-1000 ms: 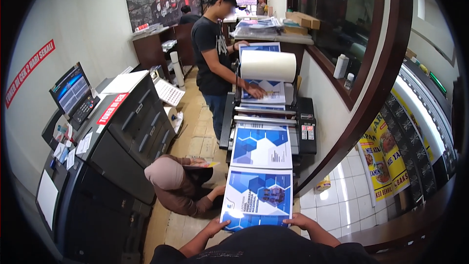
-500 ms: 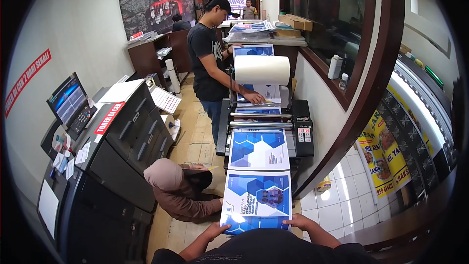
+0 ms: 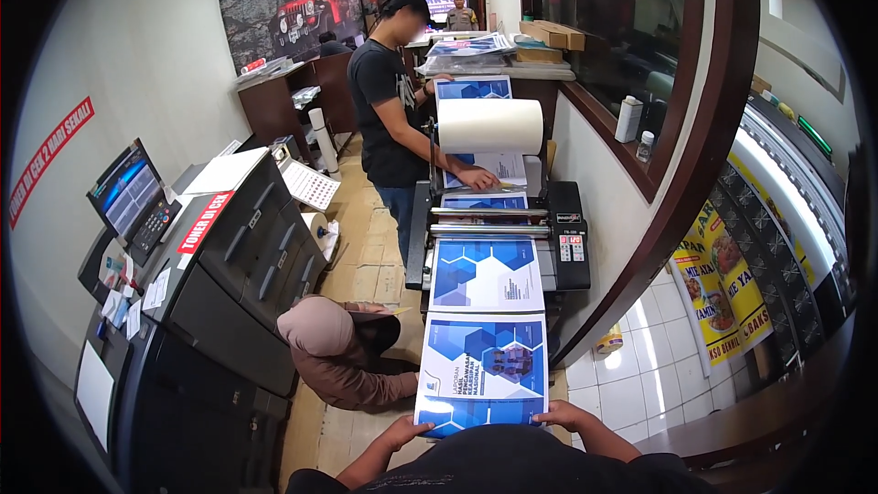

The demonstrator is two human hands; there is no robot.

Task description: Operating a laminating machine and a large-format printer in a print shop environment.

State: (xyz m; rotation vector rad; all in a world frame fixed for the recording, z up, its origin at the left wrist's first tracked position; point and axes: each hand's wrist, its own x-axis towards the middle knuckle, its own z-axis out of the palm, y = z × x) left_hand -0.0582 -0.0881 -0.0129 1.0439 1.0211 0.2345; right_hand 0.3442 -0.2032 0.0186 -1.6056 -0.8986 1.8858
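Note:
A glossy strip of blue-and-white printed sheets [image 3: 485, 368] comes out of a black laminating machine [image 3: 569, 270] toward me. My left hand [image 3: 403, 432] grips the near left corner of the lowest sheet, and my right hand [image 3: 559, 416] pinches its right corner. A large white film roll [image 3: 489, 125] sits on top of the machine. Beyond the rollers, a standing co-worker [image 3: 384, 105] in black reaches over more printed sheets with one hand, the other at the far end. A crouching person [image 3: 315, 329] in brown is just left of my sheet, holding something yellowish.
Dark printers [image 3: 219, 329] with a screen line the left side. A wood-framed window partition [image 3: 700, 155] stands on the right; beyond it, yellow banners [image 3: 722, 284] hang from a wide printer. A counter with papers and boxes [image 3: 549, 37] is behind the machine. Other people are in the background.
The view has shifted slightly. The standing co-worker's reaching hand has moved a little along the sheet, and the crouching person has shifted slightly. My hands keep their grip on the sheet's corners.

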